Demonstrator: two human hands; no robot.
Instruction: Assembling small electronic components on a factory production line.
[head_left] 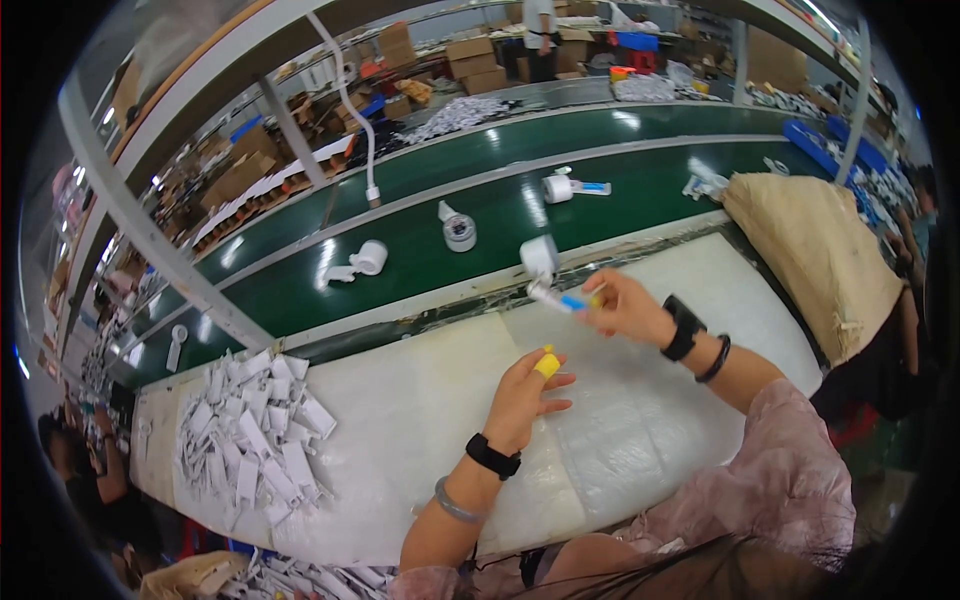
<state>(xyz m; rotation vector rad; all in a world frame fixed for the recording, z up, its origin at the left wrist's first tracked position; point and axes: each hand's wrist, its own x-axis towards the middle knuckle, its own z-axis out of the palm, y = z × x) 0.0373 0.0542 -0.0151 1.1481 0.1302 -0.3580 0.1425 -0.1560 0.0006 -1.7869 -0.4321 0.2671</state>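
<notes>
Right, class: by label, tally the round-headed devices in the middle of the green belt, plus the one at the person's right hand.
Blue label showing: 2 (device at the right hand, far device)
No blue label showing: 2 (left device, middle device)
Total: 4 devices

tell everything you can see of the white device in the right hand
The white device, plastic-looking, has a drum-shaped head and a slimmer handle with a blue patch. The right hand pinches the handle's end; the head points away, by the near edge of the green conveyor belt. Blur hides finer detail.
</notes>
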